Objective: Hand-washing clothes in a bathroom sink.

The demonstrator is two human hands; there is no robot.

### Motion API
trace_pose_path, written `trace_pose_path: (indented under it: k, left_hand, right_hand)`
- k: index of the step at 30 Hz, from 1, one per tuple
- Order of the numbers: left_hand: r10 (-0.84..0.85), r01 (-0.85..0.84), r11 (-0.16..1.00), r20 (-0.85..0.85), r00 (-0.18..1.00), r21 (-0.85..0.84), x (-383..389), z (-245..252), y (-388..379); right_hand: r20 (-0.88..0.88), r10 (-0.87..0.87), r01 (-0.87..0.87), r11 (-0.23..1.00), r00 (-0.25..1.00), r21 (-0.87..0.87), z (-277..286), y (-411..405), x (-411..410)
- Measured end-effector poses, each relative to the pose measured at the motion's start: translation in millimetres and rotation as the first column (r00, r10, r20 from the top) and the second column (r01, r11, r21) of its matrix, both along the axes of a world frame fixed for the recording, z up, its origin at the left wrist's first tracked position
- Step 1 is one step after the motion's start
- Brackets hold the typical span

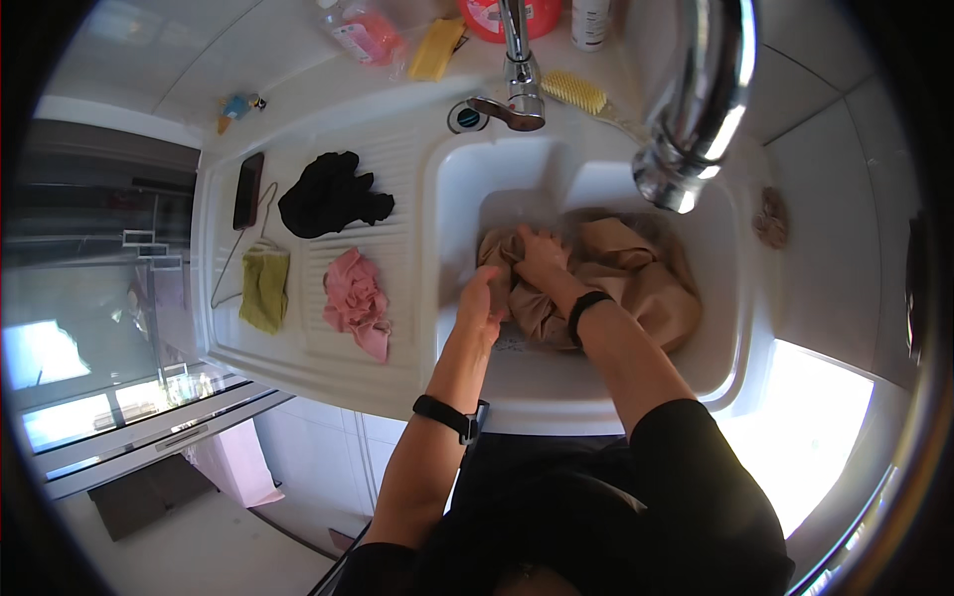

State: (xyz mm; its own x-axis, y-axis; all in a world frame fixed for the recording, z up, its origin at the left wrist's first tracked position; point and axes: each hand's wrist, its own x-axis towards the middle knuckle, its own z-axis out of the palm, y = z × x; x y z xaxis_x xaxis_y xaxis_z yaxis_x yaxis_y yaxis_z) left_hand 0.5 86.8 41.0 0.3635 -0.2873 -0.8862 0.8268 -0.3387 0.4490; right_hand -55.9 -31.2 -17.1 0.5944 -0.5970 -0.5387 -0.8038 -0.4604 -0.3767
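Note:
A large tan cloth lies wet and bunched in the white sink basin, with water around it. Both hands are at its left end. My left hand rests along the edge of the fabric, palm turned inward and fingers partly hidden. Over the same bunched end, my right hand has its fingers closed on a fold. On the ribbed drainboard to the left lie a crumpled black cloth and a crumpled pink cloth.
A chrome faucet stands behind the basin; a large chrome spout hangs at the right. A yellow-bristled brush, yellow packet and bottles line the back ledge. A phone, wire hanger and green cloth lie far left.

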Motion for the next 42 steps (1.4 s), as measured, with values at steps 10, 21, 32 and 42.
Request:
trace_pose_path:
  k: [10,21,32,42]
  left_hand:
    - [0.027,-0.202,0.823,-0.318,0.948,-0.531,2,43,-16]
    - [-0.157,0.462,0.568,0.461,0.873,-0.681,-3,-3,-26]
    - [0.123,-0.152,0.860,-0.091,0.988,-0.487,-3,31,-30]
    - [0.223,-0.364,0.589,-0.288,0.931,-0.721,23,126,-26]
  right_hand:
    - [0.586,0.106,-0.004,0.985,0.803,-0.173,129,31,-50]
    - [0.772,0.308,0.070,0.908,0.556,-0.413,154,40,-49]
    - [0.726,-0.262,-0.059,0.921,0.636,0.384,98,-11,-25]
    - [0.449,0.430,-0.411,0.900,0.783,-0.144,42,3,-70]
